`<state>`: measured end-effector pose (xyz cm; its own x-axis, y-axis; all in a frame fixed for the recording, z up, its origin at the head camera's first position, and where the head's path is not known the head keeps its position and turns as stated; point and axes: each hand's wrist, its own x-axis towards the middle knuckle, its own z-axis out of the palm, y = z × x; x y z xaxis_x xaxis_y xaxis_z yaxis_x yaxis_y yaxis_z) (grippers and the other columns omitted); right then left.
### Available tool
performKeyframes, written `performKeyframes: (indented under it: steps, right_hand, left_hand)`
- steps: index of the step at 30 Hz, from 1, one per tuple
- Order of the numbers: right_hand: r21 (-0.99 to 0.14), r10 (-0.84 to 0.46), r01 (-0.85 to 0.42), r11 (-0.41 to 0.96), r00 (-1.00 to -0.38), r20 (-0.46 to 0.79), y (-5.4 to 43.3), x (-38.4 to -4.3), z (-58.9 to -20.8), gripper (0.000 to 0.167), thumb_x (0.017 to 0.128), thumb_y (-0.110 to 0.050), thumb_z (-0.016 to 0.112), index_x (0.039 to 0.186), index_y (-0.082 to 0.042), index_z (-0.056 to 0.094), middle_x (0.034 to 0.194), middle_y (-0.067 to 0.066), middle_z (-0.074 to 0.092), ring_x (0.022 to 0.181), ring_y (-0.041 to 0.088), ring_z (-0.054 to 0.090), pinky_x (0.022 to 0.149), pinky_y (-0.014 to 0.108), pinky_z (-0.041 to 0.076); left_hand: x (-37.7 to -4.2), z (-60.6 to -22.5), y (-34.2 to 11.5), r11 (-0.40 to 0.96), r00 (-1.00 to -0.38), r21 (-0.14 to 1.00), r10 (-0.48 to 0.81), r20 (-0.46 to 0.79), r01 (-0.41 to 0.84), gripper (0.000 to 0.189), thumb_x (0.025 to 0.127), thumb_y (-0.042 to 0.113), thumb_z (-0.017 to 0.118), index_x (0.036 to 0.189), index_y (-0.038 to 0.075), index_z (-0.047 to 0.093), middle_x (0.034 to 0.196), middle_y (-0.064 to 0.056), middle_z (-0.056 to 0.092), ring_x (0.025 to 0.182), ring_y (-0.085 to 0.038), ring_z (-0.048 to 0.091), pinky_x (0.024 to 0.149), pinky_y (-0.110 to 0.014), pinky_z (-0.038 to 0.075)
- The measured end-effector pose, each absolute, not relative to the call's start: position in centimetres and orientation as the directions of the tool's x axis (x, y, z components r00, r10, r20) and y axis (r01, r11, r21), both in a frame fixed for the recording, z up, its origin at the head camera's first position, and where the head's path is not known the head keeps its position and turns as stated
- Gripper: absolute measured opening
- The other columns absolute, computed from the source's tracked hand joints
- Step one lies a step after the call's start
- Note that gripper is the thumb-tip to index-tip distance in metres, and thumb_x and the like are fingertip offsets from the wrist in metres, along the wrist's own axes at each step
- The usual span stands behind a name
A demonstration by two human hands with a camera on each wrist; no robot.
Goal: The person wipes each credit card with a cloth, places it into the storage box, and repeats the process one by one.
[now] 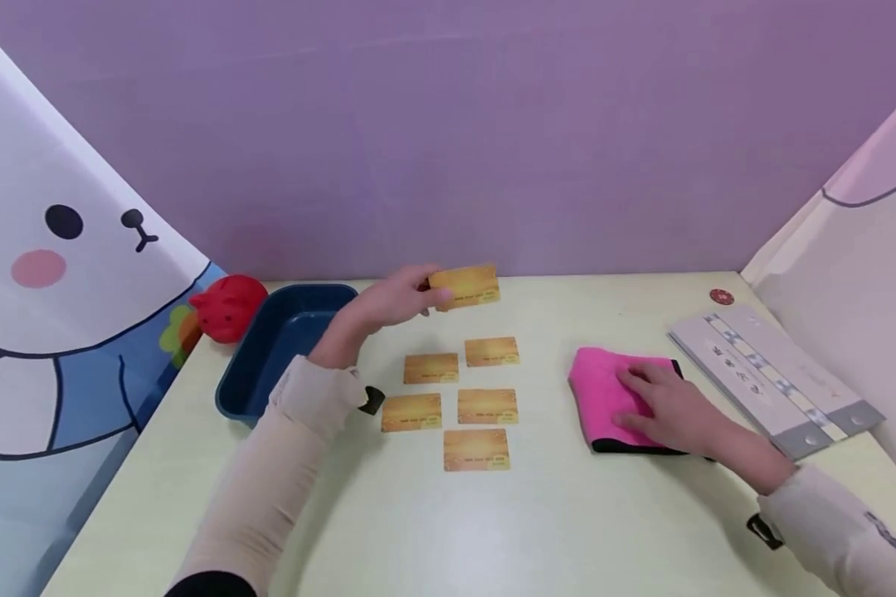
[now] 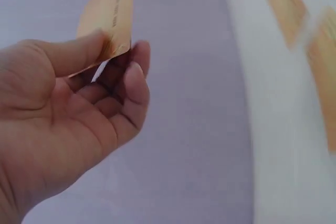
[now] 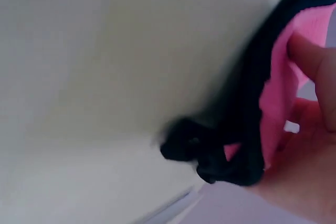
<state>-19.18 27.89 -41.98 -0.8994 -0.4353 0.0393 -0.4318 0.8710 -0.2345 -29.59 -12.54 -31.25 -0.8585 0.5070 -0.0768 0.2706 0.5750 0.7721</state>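
Observation:
My left hand (image 1: 392, 300) pinches a golden card (image 1: 472, 285) between thumb and fingers, raised above the far part of the table. In the left wrist view the thumb lies on the printed face of that card (image 2: 109, 17). Several similar golden cards (image 1: 476, 450) lie flat below it in staggered rows. On the right, my right hand (image 1: 672, 408) rests on a pink fabric pouch (image 1: 596, 390) with black edging. The right wrist view has the thumb pressing the pink cloth (image 3: 281, 95); the other fingers are partly hidden.
A dark blue plastic bin (image 1: 233, 383) stands left of the cards, with a red piggy bank (image 1: 230, 308) beside it. A grey-and-white booklet (image 1: 762, 373) lies right of the pouch, and a small red chip (image 1: 722, 296) sits behind it. A purple backdrop (image 1: 448, 149) closes off the table's far edge.

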Motion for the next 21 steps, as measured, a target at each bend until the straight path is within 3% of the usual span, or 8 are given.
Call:
performKeyframes:
  steps: [3,5,8,12,15,18,21]
  right_hand:
    - [-0.196,-0.429,-0.452,0.87,-0.891,0.148,28.0,-18.3,-42.6,0.062,0.087,-0.03,0.078,0.134,0.006,0.059,0.127,0.029,0.058,0.116,0.045,0.056,0.093,0.059,0.05]
    - [-0.17,-0.423,-0.46,0.871,-0.881,0.213,28.1,-17.6,-42.9,0.054,0.084,-0.025,0.08,0.127,0.004,0.065,0.118,0.025,0.063,0.107,0.041,0.06,0.085,0.057,0.053]
    - [-0.168,-0.403,-0.452,0.876,-0.878,0.258,28.5,-16.6,-42.9,0.046,0.082,-0.019,0.08,0.121,0.003,0.068,0.11,0.02,0.066,0.099,0.036,0.062,0.078,0.053,0.054]
    - [-0.275,-0.347,-0.429,0.861,-0.889,0.301,28.8,-16.3,-40.4,0.039,0.086,-0.013,0.077,0.121,0.001,0.066,0.109,0.017,0.066,0.09,0.026,0.062,0.07,0.035,0.054]
    - [-0.433,-0.242,-0.433,0.79,-0.871,0.428,28.4,-17.0,-36.8,0.034,0.088,-0.004,0.072,0.121,0.0,0.065,0.107,0.008,0.063,0.084,0.012,0.053,0.064,0.02,0.043]
    - [-0.527,-0.097,-0.514,0.677,-0.772,0.629,26.4,-18.2,-33.1,0.028,0.088,0.002,0.069,0.116,0.003,0.066,0.099,-0.006,0.057,0.081,0.004,0.046,0.067,0.015,0.036]
    - [-0.49,0.032,-0.634,0.598,-0.593,0.805,23.1,-19.2,-30.7,0.029,0.086,0.002,0.066,0.115,0.006,0.067,0.095,0.0,0.061,0.087,0.0,0.046,0.078,0.015,0.035]
  left_hand:
    - [-28.0,-31.2,-11.6,0.437,-0.871,0.861,0.492,0.013,0.26,0.017,0.106,0.022,0.049,0.115,0.008,0.053,0.108,-0.011,0.067,0.098,-0.021,0.064,0.079,-0.032,0.051]
    - [-27.3,-31.6,-10.8,0.305,-0.877,0.923,0.475,0.067,0.236,0.021,0.105,0.016,0.052,0.121,0.003,0.05,0.105,-0.013,0.07,0.094,-0.017,0.066,0.073,-0.028,0.047]
    - [-26.8,-32.4,-9.5,0.114,-0.9,0.973,0.414,0.138,0.202,0.032,0.102,0.011,0.058,0.131,0.004,0.047,0.091,-0.007,0.071,0.08,-0.013,0.064,0.065,-0.026,0.038]
    - [-26.3,-32.9,-8.1,0.003,-0.928,0.97,0.292,0.231,0.242,0.04,0.099,0.011,0.062,0.137,0.009,0.048,0.071,0.001,0.06,0.074,-0.01,0.067,0.062,-0.027,0.034]
    - [-26.3,-32.9,-7.3,0.02,-0.921,0.948,0.245,0.302,0.316,0.041,0.099,0.014,0.063,0.139,0.011,0.053,0.072,0.001,0.061,0.074,-0.01,0.065,0.062,-0.027,0.036]
    - [-26.3,-32.7,-6.5,0.073,-0.905,0.923,0.239,0.352,0.378,0.04,0.099,0.016,0.062,0.139,0.013,0.057,0.079,-0.003,0.066,0.068,-0.018,0.054,0.063,-0.027,0.037]
    - [-25.8,-32.6,-5.8,0.14,-0.9,0.902,0.227,0.371,0.407,0.041,0.099,0.017,0.063,0.139,0.016,0.058,0.085,-0.008,0.067,0.068,-0.023,0.046,0.062,-0.026,0.036]
